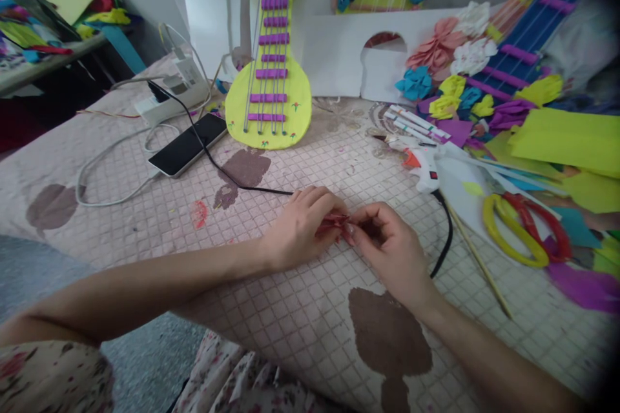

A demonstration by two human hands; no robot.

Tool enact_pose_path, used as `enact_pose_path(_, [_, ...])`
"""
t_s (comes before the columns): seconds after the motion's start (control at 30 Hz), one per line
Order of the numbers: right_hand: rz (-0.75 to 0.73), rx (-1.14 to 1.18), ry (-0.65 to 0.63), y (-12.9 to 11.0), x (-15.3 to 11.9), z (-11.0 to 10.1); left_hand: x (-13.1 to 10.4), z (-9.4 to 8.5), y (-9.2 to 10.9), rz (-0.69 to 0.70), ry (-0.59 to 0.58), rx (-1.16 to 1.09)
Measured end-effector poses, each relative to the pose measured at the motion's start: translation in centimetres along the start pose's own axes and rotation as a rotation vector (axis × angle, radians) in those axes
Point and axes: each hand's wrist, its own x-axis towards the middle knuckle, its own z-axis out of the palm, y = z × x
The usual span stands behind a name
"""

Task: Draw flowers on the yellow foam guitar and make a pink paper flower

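Between my two hands, over the middle of the table, is a small crumpled piece of reddish-pink paper (339, 222). My left hand (303, 226) is curled around its left part, fingers bent and mostly covering it. With thumb and forefinger, my right hand (390, 245) pinches the right end of the same piece. A black cable (261, 191) runs up to the knuckles of my left hand. The white glue gun (426, 171) lies beyond my right hand, to the right.
A yellow paper guitar (271, 87) stands at the back; a phone (188, 144) and power strip (169, 100) lie left. At right are scissors (513, 230), a wooden stick (479, 261), paper flowers (443, 48), yellow sheets (566, 142) and a blue guitar (527, 35).
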Motion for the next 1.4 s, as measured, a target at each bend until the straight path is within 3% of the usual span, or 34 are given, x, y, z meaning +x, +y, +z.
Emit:
enact_pose_path(0.23, [0.008,-0.016,-0.012,0.02,0.21,0.04,-0.06,0.16,-0.22,0.064,0.050,-0.066])
enact_pose_path(1.4, [0.050,0.137,-0.001,0.55,0.58,0.25,-0.21,0.22,-0.11,0.086,0.022,-0.050])
